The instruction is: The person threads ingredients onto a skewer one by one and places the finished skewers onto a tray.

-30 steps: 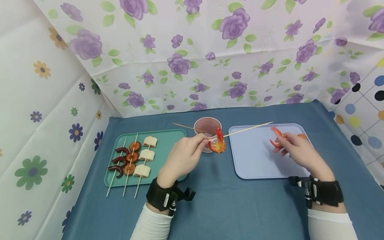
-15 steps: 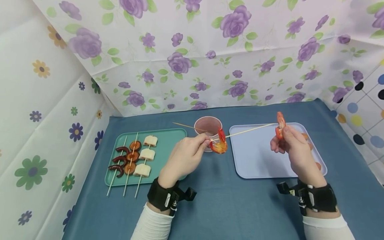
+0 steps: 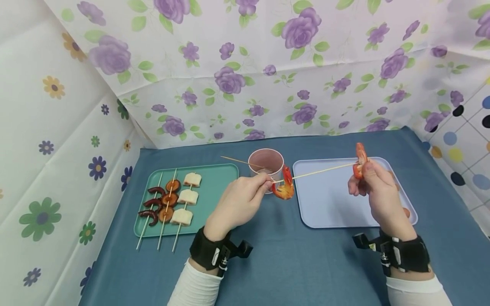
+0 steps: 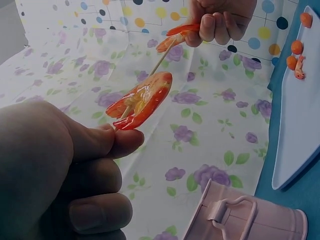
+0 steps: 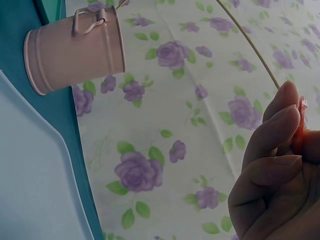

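My left hand [image 3: 239, 199] pinches the near end of a thin bamboo skewer [image 3: 319, 171], which slants up to the right. A curled orange-red shrimp [image 3: 284, 190] is threaded on it right beside those fingertips, its body pierced by the stick in the left wrist view. Over the blue tray, my right hand [image 3: 377, 180] pinches a second shrimp [image 3: 360, 155] between thumb and fingers, tail up. The skewer's far tip meets this shrimp. From the right wrist view, fingers mostly cover the second shrimp [image 5: 301, 122], leaving only a red edge.
A pink bucket [image 3: 266, 158] with another skewer [image 3: 239, 161] stands behind my left hand. On the green tray [image 3: 218, 178] lie loaded skewers of sausage pieces [image 3: 153, 204], mushroom slices [image 3: 169, 199] and white slices [image 3: 187, 197]. The blue tray [image 3: 321, 204] carries several orange pieces [image 4: 296, 47].
My right hand has lifted its shrimp, turned it tail up and brought it to the skewer's tip. My left hand, with skewer and first shrimp, has shifted slightly right.
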`<control>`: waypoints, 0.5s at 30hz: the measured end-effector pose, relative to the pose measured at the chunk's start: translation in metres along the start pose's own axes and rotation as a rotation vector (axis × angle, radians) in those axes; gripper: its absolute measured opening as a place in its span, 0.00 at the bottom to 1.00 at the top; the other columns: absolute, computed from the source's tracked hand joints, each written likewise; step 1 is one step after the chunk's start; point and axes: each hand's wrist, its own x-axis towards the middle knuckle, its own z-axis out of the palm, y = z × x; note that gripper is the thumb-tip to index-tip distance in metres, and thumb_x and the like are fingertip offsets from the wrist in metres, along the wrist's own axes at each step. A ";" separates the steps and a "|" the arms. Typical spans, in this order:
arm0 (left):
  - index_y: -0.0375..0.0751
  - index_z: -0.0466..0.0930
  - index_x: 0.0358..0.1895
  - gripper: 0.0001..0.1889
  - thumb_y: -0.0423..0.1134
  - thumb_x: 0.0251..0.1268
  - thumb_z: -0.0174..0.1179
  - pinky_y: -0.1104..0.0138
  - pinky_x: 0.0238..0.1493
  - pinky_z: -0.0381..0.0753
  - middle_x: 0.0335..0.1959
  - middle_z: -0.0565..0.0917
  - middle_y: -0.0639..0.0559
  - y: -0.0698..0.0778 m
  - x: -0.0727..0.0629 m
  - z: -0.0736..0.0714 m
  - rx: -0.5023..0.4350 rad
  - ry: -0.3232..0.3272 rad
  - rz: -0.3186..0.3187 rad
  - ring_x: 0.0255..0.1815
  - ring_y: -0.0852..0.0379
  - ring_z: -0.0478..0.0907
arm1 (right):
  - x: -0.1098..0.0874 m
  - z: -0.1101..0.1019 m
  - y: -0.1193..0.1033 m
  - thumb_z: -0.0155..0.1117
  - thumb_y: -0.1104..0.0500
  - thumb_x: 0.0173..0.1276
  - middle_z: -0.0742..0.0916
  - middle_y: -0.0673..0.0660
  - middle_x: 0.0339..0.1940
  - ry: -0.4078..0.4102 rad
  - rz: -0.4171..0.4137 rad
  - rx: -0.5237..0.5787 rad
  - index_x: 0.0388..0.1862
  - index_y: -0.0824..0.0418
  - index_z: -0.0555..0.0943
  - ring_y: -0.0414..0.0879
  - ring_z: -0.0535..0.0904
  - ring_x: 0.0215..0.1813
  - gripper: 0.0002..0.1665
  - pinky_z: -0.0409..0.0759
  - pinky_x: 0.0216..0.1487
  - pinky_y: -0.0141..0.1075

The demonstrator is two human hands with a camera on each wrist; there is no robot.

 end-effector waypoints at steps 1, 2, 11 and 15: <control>0.47 0.80 0.43 0.08 0.42 0.86 0.57 0.66 0.25 0.62 0.21 0.68 0.58 0.000 0.000 0.000 0.002 -0.003 0.000 0.20 0.61 0.65 | 0.000 0.000 0.000 0.44 0.47 0.91 0.84 0.57 0.26 0.001 -0.002 -0.003 0.45 0.67 0.76 0.48 0.75 0.30 0.25 0.70 0.35 0.37; 0.47 0.81 0.44 0.08 0.43 0.86 0.57 0.66 0.25 0.62 0.21 0.68 0.58 0.000 0.000 0.000 0.003 -0.005 0.000 0.20 0.61 0.65 | 0.000 0.000 0.000 0.43 0.47 0.91 0.84 0.57 0.26 0.001 -0.004 -0.006 0.46 0.66 0.76 0.48 0.75 0.31 0.24 0.70 0.35 0.37; 0.47 0.83 0.47 0.08 0.43 0.86 0.57 0.65 0.25 0.61 0.21 0.68 0.59 0.001 0.000 0.001 0.000 -0.007 0.002 0.20 0.61 0.65 | -0.001 0.001 0.000 0.42 0.48 0.92 0.84 0.57 0.26 0.008 -0.021 -0.071 0.47 0.64 0.76 0.48 0.75 0.31 0.23 0.72 0.35 0.35; 0.46 0.83 0.45 0.08 0.42 0.86 0.56 0.66 0.25 0.61 0.20 0.67 0.59 0.002 0.000 0.000 -0.010 0.003 0.007 0.19 0.61 0.65 | -0.001 0.002 -0.001 0.41 0.49 0.92 0.84 0.58 0.26 0.002 -0.032 -0.097 0.48 0.64 0.76 0.49 0.76 0.31 0.22 0.72 0.35 0.35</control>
